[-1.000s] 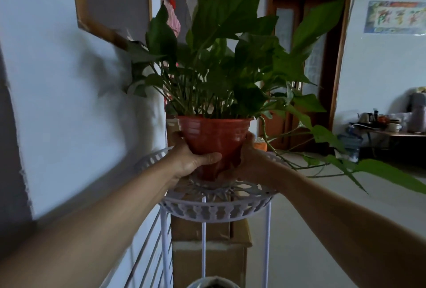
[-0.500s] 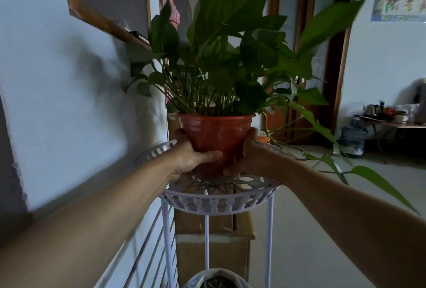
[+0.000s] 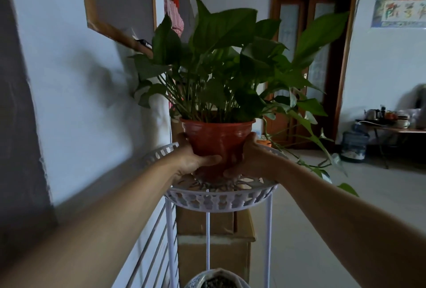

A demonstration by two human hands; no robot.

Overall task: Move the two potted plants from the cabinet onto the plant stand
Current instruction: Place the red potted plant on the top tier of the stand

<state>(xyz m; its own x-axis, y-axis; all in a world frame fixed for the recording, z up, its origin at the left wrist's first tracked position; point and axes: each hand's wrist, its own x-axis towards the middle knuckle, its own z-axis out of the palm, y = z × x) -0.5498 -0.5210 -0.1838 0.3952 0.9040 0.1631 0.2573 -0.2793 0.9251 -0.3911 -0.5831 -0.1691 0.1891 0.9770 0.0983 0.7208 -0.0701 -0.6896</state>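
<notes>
A leafy green plant in a red-brown plastic pot [image 3: 216, 136] sits in the round top tray of the white plant stand [image 3: 221, 199]. My left hand [image 3: 192, 159] grips the pot's left side, thumb across its front. My right hand [image 3: 250, 158] holds the right side. The pot's base touches the tray's openwork floor. Long vines trail off to the right. At the bottom edge, a white pot with dark soil [image 3: 217, 280] shows on a lower tier of the stand.
A white wall [image 3: 76, 94] runs close on the left, with a wood-framed panel [image 3: 119, 31] above. Stacked cardboard boxes [image 3: 214, 239] stand behind the stand. At the right are open floor, a wooden door [image 3: 309, 57] and a low table with kettles [image 3: 391, 124].
The view has shifted slightly between frames. The pot stays in both hands at the top tray and has settled a little lower onto it.
</notes>
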